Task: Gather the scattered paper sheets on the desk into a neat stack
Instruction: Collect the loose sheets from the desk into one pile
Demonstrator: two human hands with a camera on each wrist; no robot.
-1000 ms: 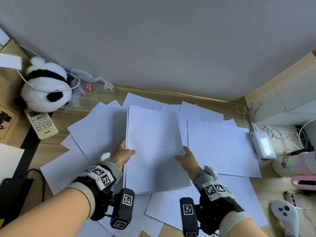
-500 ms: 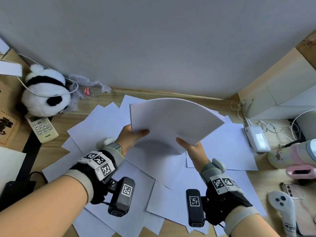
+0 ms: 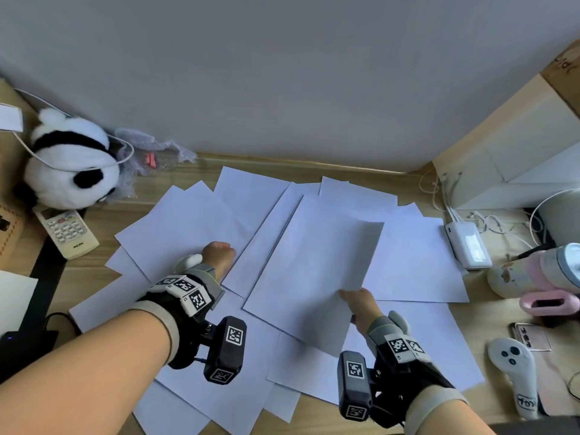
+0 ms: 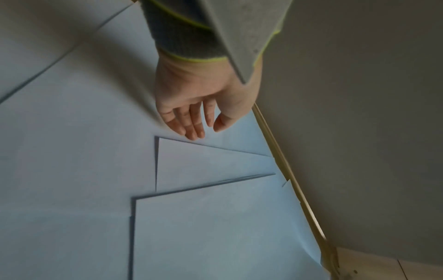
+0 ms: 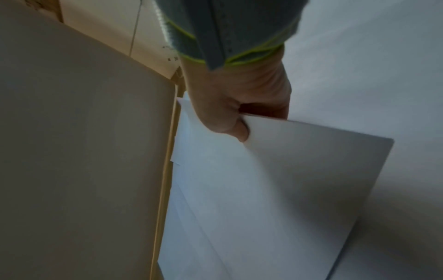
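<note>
A: While the right hand (image 3: pixel 357 304) pinches the gathered stack (image 3: pixel 314 271) by its near right corner, thumb on top, what could slip?
B: One corner is a thin hold. The stack hangs tilted over the loose sheets (image 3: pixel 188 227) spread across the table (image 3: pixel 94 268), so I'd guess the lower pages could fan out or sag away.
A: And the left hand (image 3: pixel 218 255)?
B: Released, fingers relaxed and holding nothing, hovering over the sheets on the left. Its wrist view shows fingertips (image 4: pixel 191 132) just above an overlapping sheet edge.
A: Any risk there?
B: Dragging one sheet may shove its neighbours toward the remote control (image 3: pixel 66 230) or the plush panda (image 3: pixel 69 164), or crease a corner.
</note>
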